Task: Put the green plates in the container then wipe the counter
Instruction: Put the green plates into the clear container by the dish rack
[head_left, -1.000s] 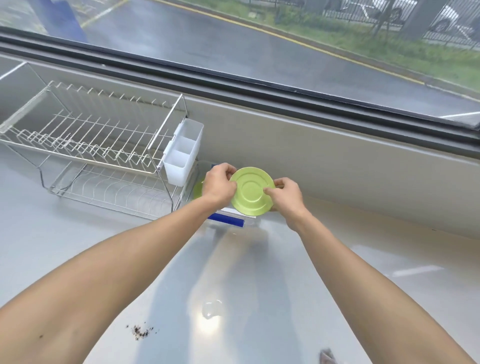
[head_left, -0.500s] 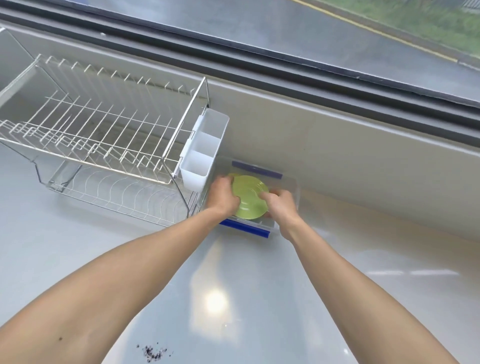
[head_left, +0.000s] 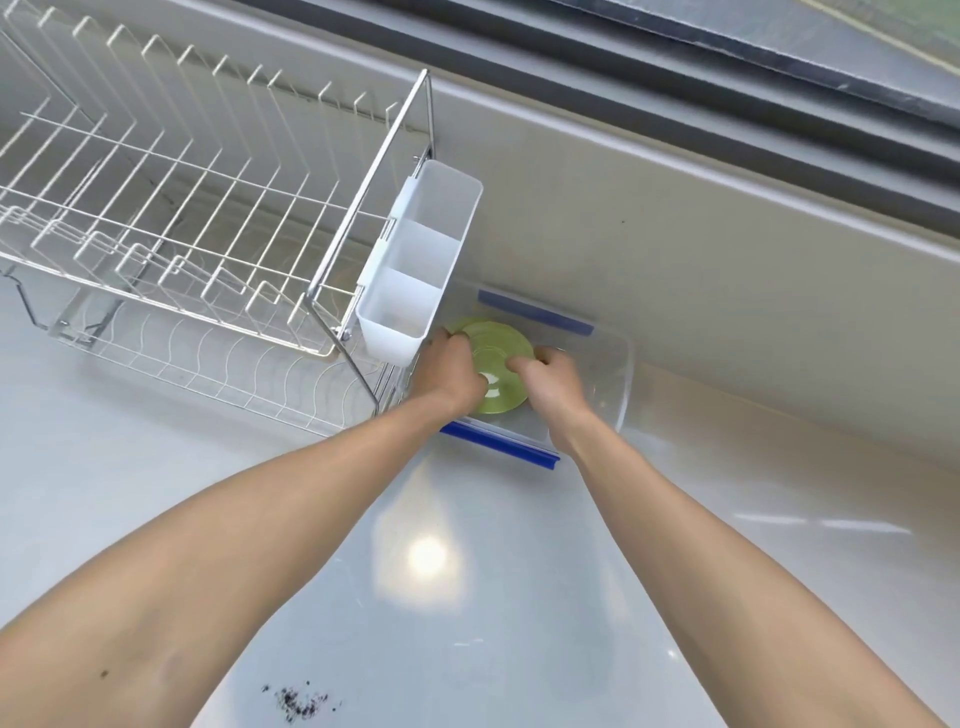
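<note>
A green plate (head_left: 498, 358) lies upside down inside the clear plastic container (head_left: 608, 379), which has blue clips on its near and far rims. Another green edge shows just behind it at the left. My left hand (head_left: 449, 371) grips the plate's left edge and my right hand (head_left: 548, 376) grips its right edge, both reaching down into the container. The container stands on the pale grey counter (head_left: 441, 597) against the wall.
A white wire dish rack (head_left: 171, 228) with a white cutlery holder (head_left: 421, 275) stands directly left of the container, almost touching it. Dark crumbs (head_left: 301, 540) lie on the counter near me. A window sill runs along the back.
Both hands have lowered the green plate from above the container down into it. The camera has tilted down and moved closer.
</note>
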